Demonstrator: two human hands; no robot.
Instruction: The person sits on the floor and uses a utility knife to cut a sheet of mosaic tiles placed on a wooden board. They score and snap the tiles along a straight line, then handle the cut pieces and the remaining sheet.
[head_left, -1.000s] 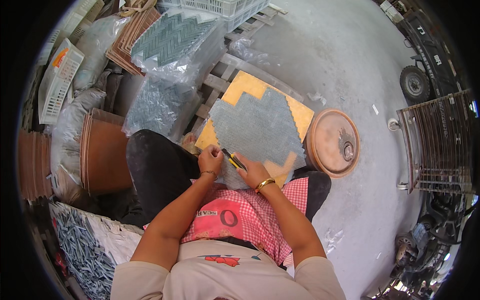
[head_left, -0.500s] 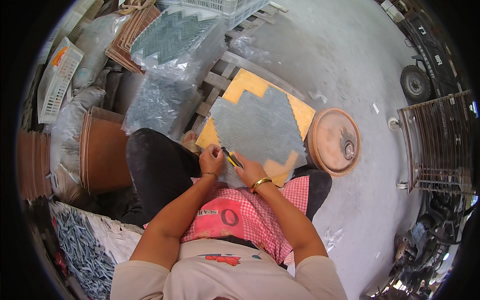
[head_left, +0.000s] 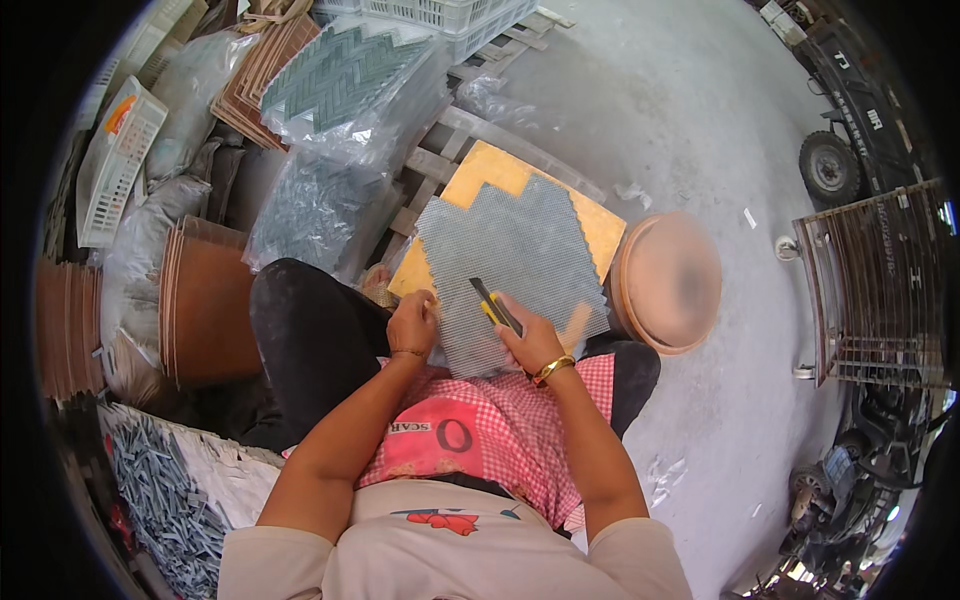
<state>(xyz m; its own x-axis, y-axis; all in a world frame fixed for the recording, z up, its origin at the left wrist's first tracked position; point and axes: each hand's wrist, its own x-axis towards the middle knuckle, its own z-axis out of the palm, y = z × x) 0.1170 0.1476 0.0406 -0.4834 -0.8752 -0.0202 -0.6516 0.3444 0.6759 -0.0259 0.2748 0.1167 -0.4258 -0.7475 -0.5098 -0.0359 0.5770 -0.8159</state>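
Observation:
A grey mesh-backed mosaic sheet lies on a yellow board resting across my lap. My left hand presses on the sheet's near left edge with curled fingers. My right hand, with a gold bangle at the wrist, grips a yellow and black utility knife whose blade end rests on the mesh near the sheet's lower middle. A red checked apron covers my lap below both hands.
A round terracotta-coloured dish lies on the concrete floor to the right. Bagged mosaic sheets sit on a wooden pallet ahead. Stacked brown trays and a white crate are at left. A metal rack and vehicle wheel stand far right.
The knife in my right hand has shifted slightly along the mesh sheet. My left hand stays on the sheet's edge.

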